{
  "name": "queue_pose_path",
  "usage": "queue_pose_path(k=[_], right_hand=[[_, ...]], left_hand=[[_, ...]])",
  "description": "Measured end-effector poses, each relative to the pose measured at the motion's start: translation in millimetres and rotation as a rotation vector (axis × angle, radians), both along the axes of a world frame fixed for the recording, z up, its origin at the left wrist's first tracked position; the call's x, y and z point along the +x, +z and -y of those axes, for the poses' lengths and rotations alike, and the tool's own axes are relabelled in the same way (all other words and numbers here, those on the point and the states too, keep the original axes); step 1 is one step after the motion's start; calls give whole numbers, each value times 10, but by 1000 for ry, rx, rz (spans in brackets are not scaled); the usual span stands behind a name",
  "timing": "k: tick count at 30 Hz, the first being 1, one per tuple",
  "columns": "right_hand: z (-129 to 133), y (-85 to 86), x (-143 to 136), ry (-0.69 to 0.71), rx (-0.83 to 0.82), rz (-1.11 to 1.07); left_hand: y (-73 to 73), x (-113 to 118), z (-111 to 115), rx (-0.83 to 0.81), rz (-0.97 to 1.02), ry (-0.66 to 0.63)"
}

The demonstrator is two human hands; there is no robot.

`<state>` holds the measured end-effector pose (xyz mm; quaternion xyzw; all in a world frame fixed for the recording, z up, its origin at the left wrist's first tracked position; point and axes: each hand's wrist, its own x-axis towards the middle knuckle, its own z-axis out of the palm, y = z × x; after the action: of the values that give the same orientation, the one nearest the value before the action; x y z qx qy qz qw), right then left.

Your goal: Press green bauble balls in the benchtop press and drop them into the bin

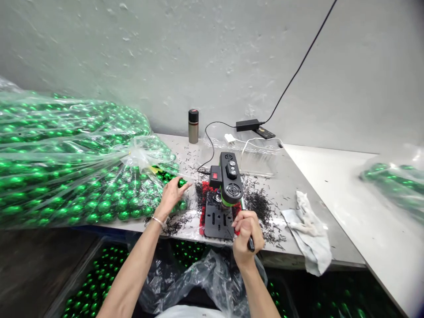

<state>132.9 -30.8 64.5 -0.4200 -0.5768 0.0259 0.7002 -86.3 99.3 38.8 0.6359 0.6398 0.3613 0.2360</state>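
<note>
My left hand (170, 194) is at the mouth of a big clear bag (135, 154), its thumb and fingertips closed on a shiny green ball (182, 182). Other green balls lie close by inside the bag. My right hand (247, 236) is wrapped round the black-ended lever (251, 244) of a small bench machine (231, 176). The machine has a black head with round vents and a slotted black base plate (218, 221) on a red mat. Nothing shows on the plate; part of it is hidden under the head.
Black shavings (258, 205) litter the table round the machine. Behind stand a bottle (193, 126), a power adapter (247, 125) and a clear plastic tray (258, 163). A white cloth (309, 234) lies right. Below the edge are a plastic bag (212, 274) and green balls (96, 278).
</note>
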Motion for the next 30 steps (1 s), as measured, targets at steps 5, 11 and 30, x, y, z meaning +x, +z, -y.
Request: queue_pose_path(k=[5, 11, 30], right_hand=[[-1, 8, -24, -22, -6, -40], [8, -10, -19, -2, -35, -42], [14, 81, 46, -3, -5, 82]], left_hand=[[122, -56, 425, -304, 924, -111], [-8, 161, 800, -469, 1224, -132], [-395, 931, 856, 117, -22, -336]])
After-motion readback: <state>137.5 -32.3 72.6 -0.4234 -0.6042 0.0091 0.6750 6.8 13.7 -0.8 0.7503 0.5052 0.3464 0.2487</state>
